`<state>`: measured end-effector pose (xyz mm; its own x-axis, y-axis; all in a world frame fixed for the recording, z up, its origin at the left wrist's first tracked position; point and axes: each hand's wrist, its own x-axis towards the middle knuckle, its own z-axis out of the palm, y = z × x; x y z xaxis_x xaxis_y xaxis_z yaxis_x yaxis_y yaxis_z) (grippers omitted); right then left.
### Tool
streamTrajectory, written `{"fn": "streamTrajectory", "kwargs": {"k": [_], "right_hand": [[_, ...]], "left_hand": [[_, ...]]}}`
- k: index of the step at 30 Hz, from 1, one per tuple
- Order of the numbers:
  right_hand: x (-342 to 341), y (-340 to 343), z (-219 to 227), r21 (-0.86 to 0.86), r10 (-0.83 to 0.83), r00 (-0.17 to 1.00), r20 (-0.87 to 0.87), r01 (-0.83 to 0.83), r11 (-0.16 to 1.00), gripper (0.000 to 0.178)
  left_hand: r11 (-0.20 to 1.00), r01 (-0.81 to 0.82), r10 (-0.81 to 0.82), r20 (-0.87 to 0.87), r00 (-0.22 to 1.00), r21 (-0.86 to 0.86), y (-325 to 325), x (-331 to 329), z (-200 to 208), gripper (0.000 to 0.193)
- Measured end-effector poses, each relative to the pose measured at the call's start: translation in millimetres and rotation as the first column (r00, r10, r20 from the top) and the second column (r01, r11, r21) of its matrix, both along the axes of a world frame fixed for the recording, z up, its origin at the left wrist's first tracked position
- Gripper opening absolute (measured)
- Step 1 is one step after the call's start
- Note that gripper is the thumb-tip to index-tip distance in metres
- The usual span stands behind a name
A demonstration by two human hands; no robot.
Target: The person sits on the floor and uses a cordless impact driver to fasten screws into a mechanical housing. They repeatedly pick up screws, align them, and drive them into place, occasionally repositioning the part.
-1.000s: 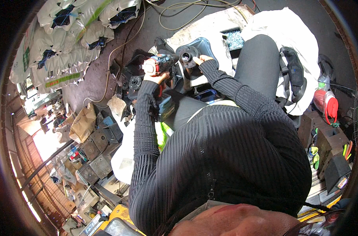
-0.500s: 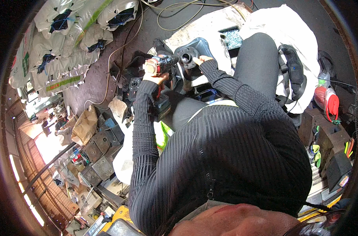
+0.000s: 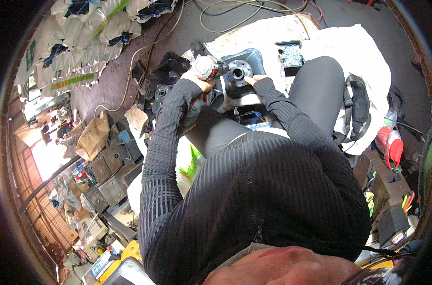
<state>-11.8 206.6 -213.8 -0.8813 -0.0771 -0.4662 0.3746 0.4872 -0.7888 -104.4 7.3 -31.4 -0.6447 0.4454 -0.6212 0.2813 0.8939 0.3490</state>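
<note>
Drill [image 3: 207, 67] nearer (1 flanged part [image 3: 243, 71], 2 hands)

At twelve o'clock, the left hand [image 3: 197, 78] grips a power drill [image 3: 208, 68], its nose against a dark metal flange part [image 3: 242, 71]. The right hand [image 3: 257, 79] touches that part's lower edge. A small tray of screws [image 3: 290, 53] lies just beside at one o'clock.

Your ribbed knit top [image 3: 254, 190] is black with thin stripes. Your round-nosed power tool [image 3: 207, 68] is red and silver. The flat metal plate with a round hole [image 3: 242, 71] is dark grey. The crumpled cloth sheet [image 3: 363, 57] is white.
</note>
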Motion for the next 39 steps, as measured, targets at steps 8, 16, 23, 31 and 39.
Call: {"fn": "streamTrajectory", "kwargs": {"k": [8,16,23,31,39], "right_hand": [[0,7,9,-0.129,-0.054,0.996,0.074,0.063,0.990,0.049],[-4,7,-1,-0.158,-0.041,0.999,0.030,0.045,0.986,0.047],[-13,2,11,-0.044,0.024,1.000,-0.017,-0.024,0.999,0.048],[-5,-9,21,0.112,0.091,0.995,-0.030,-0.088,0.990,0.050],[19,0,0,0.153,0.085,0.996,-0.040,-0.078,0.985,0.053]], "left_hand": [[0.998,0.049,-0.047,0.043,0.998,-0.039,4,-4,-10,0.053],[0.983,0.185,-0.185,-0.137,0.973,-0.010,-2,-3,-35,0.058],[0.941,-0.113,0.151,-0.100,0.983,0.318,-10,7,-41,0.057],[0.743,-0.325,0.448,-0.074,0.891,0.586,-22,62,-50,0.061],[0.723,-0.631,0.549,0.320,0.772,0.281,-12,55,-1,0.037]]}}
